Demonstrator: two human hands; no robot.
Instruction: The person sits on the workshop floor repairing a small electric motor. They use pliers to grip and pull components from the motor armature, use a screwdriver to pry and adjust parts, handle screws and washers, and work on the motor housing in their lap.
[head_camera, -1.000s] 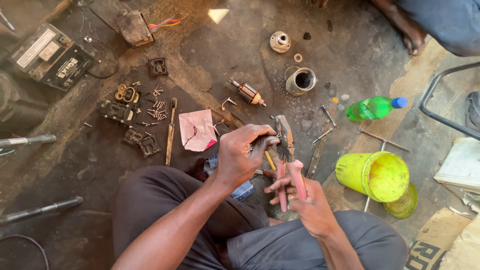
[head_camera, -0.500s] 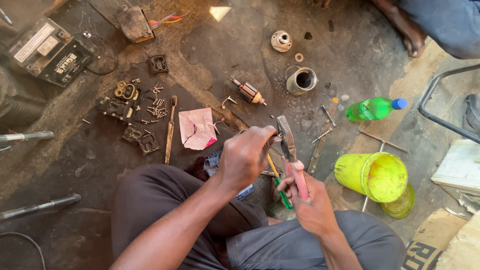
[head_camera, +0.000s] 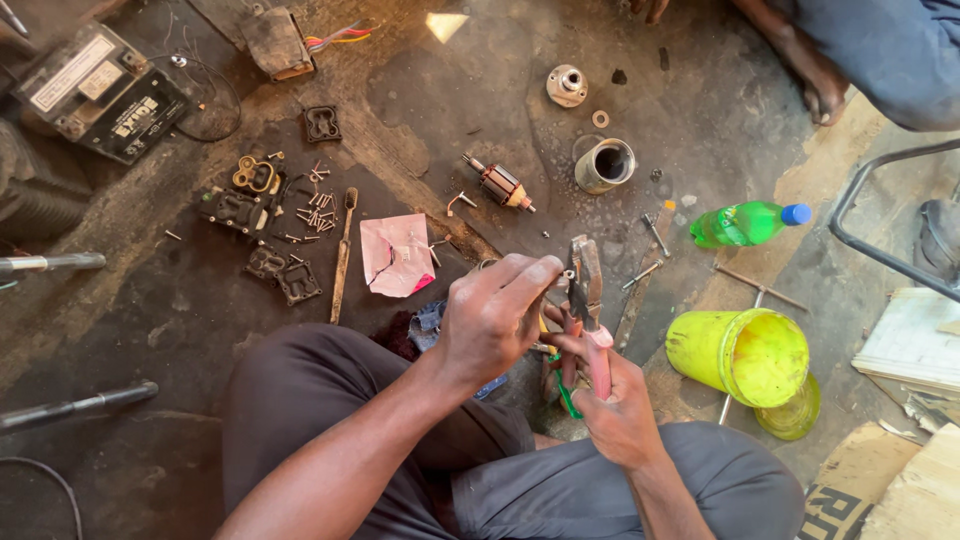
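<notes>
head view, lower centre of frame: right hand (head_camera: 618, 405) clenched around the pink-handled steel pliers (head_camera: 586, 300), jaws pointing up, nose at frame centre. left hand (head_camera: 493, 318) above the knees, fingertips pinched on a small metal part (head_camera: 566, 275) right at the pliers' jaws; part too small to identify. just left of the hands, a pink paper scrap (head_camera: 396, 255) on the oily ground. centre top: copper-wound motor armature (head_camera: 502, 184) and grey metal cylinder housing (head_camera: 605, 165), near each other. right: green plastic bottle with blue cap (head_camera: 747, 222), yellow plastic bucket (head_camera: 742, 355) below it. upper left: black battery (head_camera: 98, 92), loose screws (head_camera: 315, 208).
</notes>
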